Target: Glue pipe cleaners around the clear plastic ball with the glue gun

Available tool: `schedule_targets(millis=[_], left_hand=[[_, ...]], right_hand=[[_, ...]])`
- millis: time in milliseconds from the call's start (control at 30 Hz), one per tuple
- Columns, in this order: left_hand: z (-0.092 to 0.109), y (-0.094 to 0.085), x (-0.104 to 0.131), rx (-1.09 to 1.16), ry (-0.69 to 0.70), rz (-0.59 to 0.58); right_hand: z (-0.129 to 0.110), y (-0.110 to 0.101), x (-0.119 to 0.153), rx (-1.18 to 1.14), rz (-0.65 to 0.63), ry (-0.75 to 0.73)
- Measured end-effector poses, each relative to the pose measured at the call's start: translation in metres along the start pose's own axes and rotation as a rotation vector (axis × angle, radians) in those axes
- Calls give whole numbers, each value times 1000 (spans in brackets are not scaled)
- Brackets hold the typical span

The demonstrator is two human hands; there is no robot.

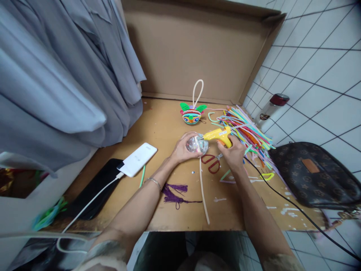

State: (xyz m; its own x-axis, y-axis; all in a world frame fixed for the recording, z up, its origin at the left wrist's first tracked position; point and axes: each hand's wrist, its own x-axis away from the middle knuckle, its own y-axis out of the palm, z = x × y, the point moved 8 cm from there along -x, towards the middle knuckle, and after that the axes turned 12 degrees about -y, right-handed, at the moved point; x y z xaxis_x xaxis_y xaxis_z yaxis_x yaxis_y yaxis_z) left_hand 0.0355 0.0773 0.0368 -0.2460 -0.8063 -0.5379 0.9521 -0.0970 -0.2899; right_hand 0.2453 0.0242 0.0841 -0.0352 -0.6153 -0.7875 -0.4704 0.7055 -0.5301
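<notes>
Transparent ball (195, 146) is in the left hand (181, 147), near the centre of the table (158, 128); fingers and thumb are curved around its nine-o'clock side. The right hand (232, 150) is wrapped on a yellow glue gun (220, 134), at two o'clock from the ball; whether they touch, I cannot tell. Red-handled scissors (219, 165) lie at five o'clock, purple tassels (170, 194) at seven.

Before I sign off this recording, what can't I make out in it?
Head view, scissors: blade tips hidden behind the right hand.
Head view, clear ball: partly covered by the left hand.
Head view, glue gun: label too small to read.
Head view, black cord: far end cut off by right edge.
</notes>
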Motion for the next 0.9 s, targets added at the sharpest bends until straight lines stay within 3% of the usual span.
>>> schedule_targets(millis=[900], left_hand=[[2, 1, -1, 17, -26, -25]], right_hand=[[7, 3, 0, -49, -34, 45]])
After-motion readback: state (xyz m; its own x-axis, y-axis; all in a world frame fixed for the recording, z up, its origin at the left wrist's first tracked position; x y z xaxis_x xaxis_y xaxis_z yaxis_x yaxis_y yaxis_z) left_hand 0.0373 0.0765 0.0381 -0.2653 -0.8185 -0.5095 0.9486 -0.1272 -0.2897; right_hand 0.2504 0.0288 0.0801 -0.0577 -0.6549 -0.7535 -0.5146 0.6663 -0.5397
